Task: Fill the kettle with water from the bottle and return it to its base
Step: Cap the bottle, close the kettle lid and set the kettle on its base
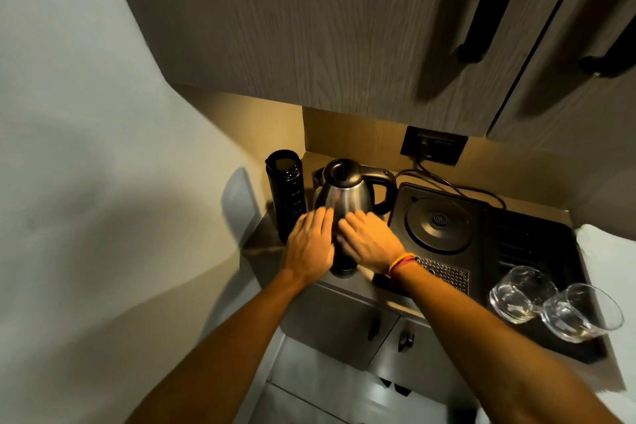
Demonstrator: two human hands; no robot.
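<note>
The steel kettle [346, 194] with a black lid and handle stands on the counter, off its round black base [437, 225], which sits on the tray to its right. Left of the kettle is a tall black bottle [285, 189], upright with its top open. My left hand [309, 244] and right hand [370, 241] lie side by side in front of the kettle's lower body, fingers stretched out and motion-blurred. A dark round object [342, 267] shows beneath and between them; I cannot tell what it is or whether a hand touches it.
A black tray [537, 251] holds the base, a perforated drip grid [447, 274] and two clear glasses [557, 305] at its front right. The base's cord runs to a wall socket [433, 144]. Overhead cabinets hang close above; cabinet doors lie below the counter edge.
</note>
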